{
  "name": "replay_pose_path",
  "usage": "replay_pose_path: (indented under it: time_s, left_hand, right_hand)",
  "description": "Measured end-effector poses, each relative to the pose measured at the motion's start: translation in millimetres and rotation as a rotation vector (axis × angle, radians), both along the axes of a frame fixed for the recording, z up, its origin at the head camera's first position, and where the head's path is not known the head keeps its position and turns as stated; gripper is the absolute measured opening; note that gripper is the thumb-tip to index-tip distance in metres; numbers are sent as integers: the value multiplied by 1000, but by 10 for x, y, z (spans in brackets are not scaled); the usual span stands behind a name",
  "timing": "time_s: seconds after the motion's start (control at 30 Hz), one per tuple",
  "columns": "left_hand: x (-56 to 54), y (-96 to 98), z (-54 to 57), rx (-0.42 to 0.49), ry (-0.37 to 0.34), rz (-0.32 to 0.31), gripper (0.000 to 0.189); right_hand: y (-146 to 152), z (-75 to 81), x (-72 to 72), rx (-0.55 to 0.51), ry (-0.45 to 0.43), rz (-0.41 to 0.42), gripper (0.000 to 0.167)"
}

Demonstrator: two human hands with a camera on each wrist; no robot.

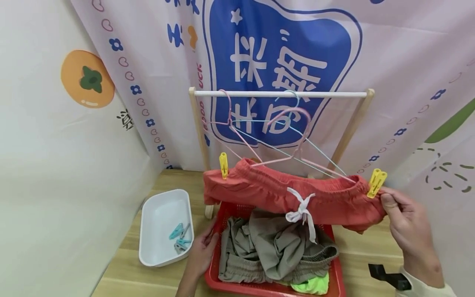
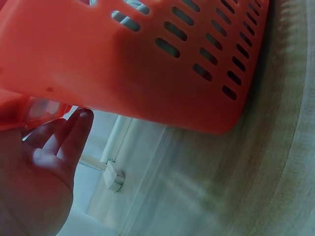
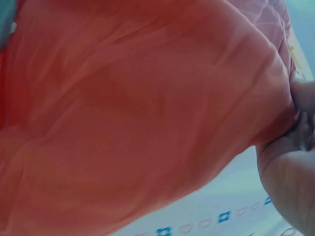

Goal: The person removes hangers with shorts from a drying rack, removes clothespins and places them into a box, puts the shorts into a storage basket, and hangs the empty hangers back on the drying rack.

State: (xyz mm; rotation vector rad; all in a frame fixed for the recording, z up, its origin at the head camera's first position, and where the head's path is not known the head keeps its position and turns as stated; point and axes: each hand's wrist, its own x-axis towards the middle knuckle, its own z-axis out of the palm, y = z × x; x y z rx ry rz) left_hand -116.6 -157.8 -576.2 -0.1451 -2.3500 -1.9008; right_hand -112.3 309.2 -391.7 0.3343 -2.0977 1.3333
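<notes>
My right hand (image 1: 413, 227) pinches the right end of red shorts (image 1: 259, 185), which have a white drawstring bow. They sit on a pink hanger (image 1: 297, 154) whose hook shows below the rack's rod. Yellow clothespins (image 1: 376, 183) grip the shorts near the right end, and another yellow clothespin (image 1: 223, 166) is near the left. My left hand (image 1: 202, 251) touches the left rim of the red basket (image 1: 213, 272), fingers fairly straight; the left wrist view shows the fingers (image 2: 81, 132) under that rim. In the right wrist view, shorts cover much of the frame.
Grey-brown garments (image 1: 274, 247) and a bright green cloth (image 1: 313, 285) lie in the basket. A white tray (image 1: 159, 222) with several blue and grey clothespins stands left. Behind is a rack with a white rod (image 1: 252, 94), carrying another pink hanger (image 1: 228, 107) and a light blue hanger (image 1: 297, 101).
</notes>
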Motion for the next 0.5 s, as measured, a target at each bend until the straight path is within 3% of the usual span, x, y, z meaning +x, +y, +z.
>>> replay_pose_path:
  time_s: [0.17, 0.23, 0.5]
  left_hand:
    - [15, -25, 15, 15, 7, -2, 47]
    - [20, -30, 19, 14, -6, 4, 47]
    - [47, -33, 45, -72, -76, 52, 33]
  right_hand:
    - [-59, 156, 34, -53, -57, -132, 22]
    - [-70, 158, 25, -79, -75, -136, 22]
    - [-42, -151, -45, 20, -114, -64, 23]
